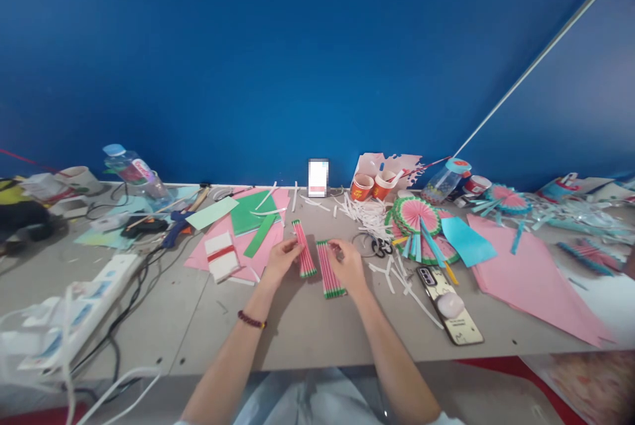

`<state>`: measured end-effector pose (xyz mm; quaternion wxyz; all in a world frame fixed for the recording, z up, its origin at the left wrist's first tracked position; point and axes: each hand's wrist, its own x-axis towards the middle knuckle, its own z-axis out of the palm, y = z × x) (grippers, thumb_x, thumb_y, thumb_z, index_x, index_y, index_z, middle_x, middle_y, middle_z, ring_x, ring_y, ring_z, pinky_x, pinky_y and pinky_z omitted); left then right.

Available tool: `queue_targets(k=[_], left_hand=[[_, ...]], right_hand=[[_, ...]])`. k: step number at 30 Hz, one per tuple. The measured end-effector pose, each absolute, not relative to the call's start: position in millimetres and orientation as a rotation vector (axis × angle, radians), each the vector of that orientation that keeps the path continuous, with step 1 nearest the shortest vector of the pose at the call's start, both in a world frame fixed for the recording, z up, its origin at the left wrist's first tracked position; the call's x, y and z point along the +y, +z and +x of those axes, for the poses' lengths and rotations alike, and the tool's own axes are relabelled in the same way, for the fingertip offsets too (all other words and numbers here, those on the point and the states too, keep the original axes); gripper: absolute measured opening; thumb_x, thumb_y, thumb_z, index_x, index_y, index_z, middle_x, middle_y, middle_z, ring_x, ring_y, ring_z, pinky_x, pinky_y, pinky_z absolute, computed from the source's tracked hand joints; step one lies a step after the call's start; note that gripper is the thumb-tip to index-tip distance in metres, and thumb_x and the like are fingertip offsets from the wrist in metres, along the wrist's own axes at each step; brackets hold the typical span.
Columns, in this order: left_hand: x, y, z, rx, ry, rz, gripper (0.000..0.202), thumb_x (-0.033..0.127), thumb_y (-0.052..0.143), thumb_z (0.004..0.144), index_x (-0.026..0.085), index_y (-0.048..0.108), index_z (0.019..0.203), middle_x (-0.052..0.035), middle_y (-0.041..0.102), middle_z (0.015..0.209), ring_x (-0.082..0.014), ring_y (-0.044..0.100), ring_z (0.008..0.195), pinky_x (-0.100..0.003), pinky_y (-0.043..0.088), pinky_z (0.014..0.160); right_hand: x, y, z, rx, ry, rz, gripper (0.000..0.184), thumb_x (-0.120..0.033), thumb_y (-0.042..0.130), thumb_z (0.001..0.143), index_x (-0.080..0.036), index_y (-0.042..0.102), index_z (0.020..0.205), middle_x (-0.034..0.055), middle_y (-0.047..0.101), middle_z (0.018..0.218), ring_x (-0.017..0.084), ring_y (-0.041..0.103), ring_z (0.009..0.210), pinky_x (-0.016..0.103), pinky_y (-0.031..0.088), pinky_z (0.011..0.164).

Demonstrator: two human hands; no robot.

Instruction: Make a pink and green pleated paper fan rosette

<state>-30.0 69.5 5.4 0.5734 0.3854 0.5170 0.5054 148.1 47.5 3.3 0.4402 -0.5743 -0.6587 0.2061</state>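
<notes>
My left hand (284, 260), with a dark beaded bracelet at the wrist, pinches a narrow pleated paper strip (305, 252), pink with green ends. Just to the right lies a wider pleated paper piece (329, 273), also pink striped and green at both ends. The fingers of my right hand (347, 262) are curled on its upper right edge. A small gap of tabletop separates the two pleated pieces. Right of that hand rest black-handled scissors (381, 248), close to a finished round paper fan (417, 225) in pink and green.
A phone (454, 309) lies right, near pink sheets (530, 279) and a blue sheet (467, 240). Green paper (254, 212) and a banded white stack (221, 256) lie left. Paper cups (362, 187) and white scraps (370, 213) stand behind. A power strip (84, 312) sits far left.
</notes>
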Motion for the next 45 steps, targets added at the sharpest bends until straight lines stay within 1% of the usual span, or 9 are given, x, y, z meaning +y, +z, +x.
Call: queue_targets(k=[5,7,10,14,22,26,29,35,45], left_hand=[[68.3,2.3,-34.8,1.315,1.049,1.063,0.046,0.023,0.076,0.053,0.014,0.065,0.097,0.0043,0.059,0.047,-0.0103,0.049,0.04,-0.02,0.036,0.039],[65.8,3.7,-34.7,1.298,1.016,1.089,0.053,0.023,0.076,0.053,0.016,0.059,0.103,0.0062,0.057,0.047,-0.0098,0.048,0.037,-0.019,0.035,0.035],[61.9,4.2,-33.8,1.254,0.941,1.083,0.053,0.025,0.076,0.054,0.019,0.052,0.1,0.0073,0.055,0.051,-0.0113,0.053,0.041,-0.019,0.04,0.035],[58.1,-0.3,-32.9,1.245,0.899,1.156,0.044,0.026,0.076,0.054,0.021,0.052,0.09,0.0049,0.056,0.062,-0.0133,0.058,0.048,-0.022,0.045,0.041],[49.8,5.6,-36.4,1.568,0.855,1.769,0.018,0.023,0.071,0.062,0.023,0.064,0.079,0.0004,0.06,0.064,-0.017,0.056,0.06,-0.026,0.038,0.057],[48.7,11.6,-35.9,1.625,0.728,1.969,0.024,0.021,0.064,0.071,0.023,0.063,0.095,-0.0045,0.063,0.09,-0.021,0.06,0.084,-0.028,0.042,0.071],[47.3,17.4,-31.3,1.597,0.58,2.088,0.028,0.023,0.052,0.082,0.023,0.057,0.11,-0.0064,0.058,0.105,-0.0198,0.06,0.091,-0.029,0.044,0.078],[45.9,15.1,-23.1,1.599,0.509,2.171,0.028,0.017,0.042,0.087,0.021,0.058,0.11,-0.0075,0.057,0.103,-0.0193,0.061,0.088,-0.029,0.045,0.075],[51.8,0.1,-21.7,1.453,0.713,2.096,0.026,0.018,0.045,0.085,0.018,0.061,0.105,-0.0077,0.061,0.098,-0.02,0.06,0.088,-0.03,0.046,0.077]], right_hand=[[46.8,0.5,155.2,-1.771,0.375,-1.687,0.033,-0.035,0.055,0.078,-0.018,0.056,0.106,0.0082,0.062,0.096,0.023,0.057,0.086,0.034,0.044,0.076],[45.1,-0.4,154.0,-1.844,0.362,-1.734,0.042,-0.04,0.058,0.076,-0.019,0.053,0.111,0.0105,0.062,0.105,0.025,0.057,0.092,0.035,0.042,0.079],[42.8,-0.6,150.5,-1.952,0.367,-1.789,0.05,-0.041,0.061,0.074,-0.018,0.049,0.117,0.0123,0.063,0.106,0.028,0.057,0.095,0.035,0.041,0.079],[42.1,-0.2,146.3,-2.004,0.397,-1.811,0.043,-0.032,0.054,0.079,-0.019,0.046,0.119,0.0099,0.066,0.095,0.025,0.061,0.086,0.031,0.039,0.072],[42.0,-1.1,140.9,-2.051,0.38,-1.768,0.034,-0.019,0.049,0.079,-0.022,0.049,0.113,0.0058,0.065,0.085,0.021,0.059,0.077,0.025,0.034,0.062],[41.8,1.1,140.8,-2.128,0.402,-1.752,0.037,-0.015,0.045,0.081,-0.022,0.049,0.117,0.006,0.064,0.088,0.02,0.058,0.081,0.024,0.034,0.064],[42.2,2.0,141.1,-2.169,0.439,-1.744,0.036,-0.014,0.044,0.081,-0.022,0.05,0.116,0.0058,0.064,0.092,0.019,0.058,0.084,0.023,0.033,0.067],[45.4,-4.1,142.4,-2.123,0.523,-1.621,0.033,-0.013,0.047,0.079,-0.019,0.055,0.111,0.0064,0.063,0.09,0.018,0.057,0.082,0.025,0.037,0.072],[46.7,-11.5,143.0,-2.075,0.571,-1.476,0.035,-0.013,0.05,0.078,-0.017,0.056,0.113,0.0069,0.061,0.088,0.02,0.055,0.086,0.032,0.042,0.081]])
